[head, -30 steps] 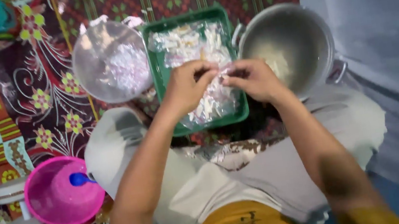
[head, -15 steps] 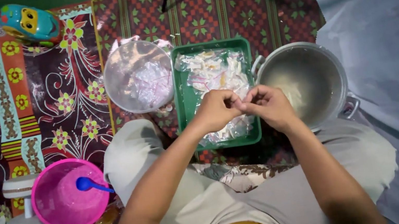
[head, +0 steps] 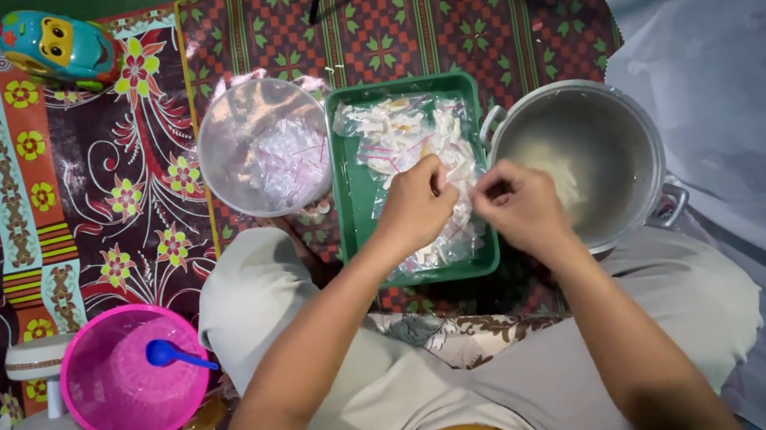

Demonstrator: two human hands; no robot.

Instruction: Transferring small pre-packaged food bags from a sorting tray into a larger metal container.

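Hands: two, left (head: 417, 205) and right (head: 515, 205), both pinched on one small bag (head: 455, 186) over one green tray (head: 355, 199); one pot (head: 589, 103), one clear bowl (head: 224, 133), one pink basket (head: 115, 386).

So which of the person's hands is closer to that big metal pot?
The right hand. It sits at the near left rim of the metal pot, partly over it. The left hand is farther off, above the green tray of small plastic bags beside the pot.

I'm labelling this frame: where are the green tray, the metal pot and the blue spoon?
green tray (head: 351, 189), head view, left wall.
metal pot (head: 640, 121), head view, right rim.
blue spoon (head: 161, 352), head view, bowl end.
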